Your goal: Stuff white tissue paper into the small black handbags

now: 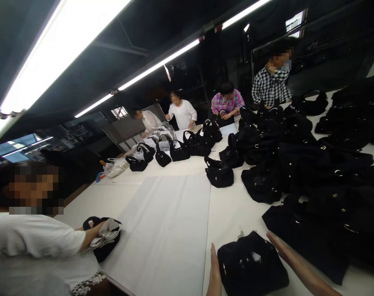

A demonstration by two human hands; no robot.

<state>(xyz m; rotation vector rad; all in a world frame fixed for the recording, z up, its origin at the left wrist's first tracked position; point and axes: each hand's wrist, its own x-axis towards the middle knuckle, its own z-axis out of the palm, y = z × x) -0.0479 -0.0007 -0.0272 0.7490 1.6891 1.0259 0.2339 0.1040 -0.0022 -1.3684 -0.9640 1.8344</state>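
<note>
A black handbag with small metal fittings lies on the white table in front of me, at the bottom of the head view. Along its left side stands my left hand, fingers stretched out and pointing away from me. At the bag's upper right edge is my right hand, also flat with straight fingers. The two palms face each other across the bag; whether they press on it I cannot tell. A small pale patch shows on top of the bag.
Black handbags are heaped on the right. Several more bags stand in a row farther back. White sheets cover the table's middle. A co-worker at left handles a black bag; several people work at the far side.
</note>
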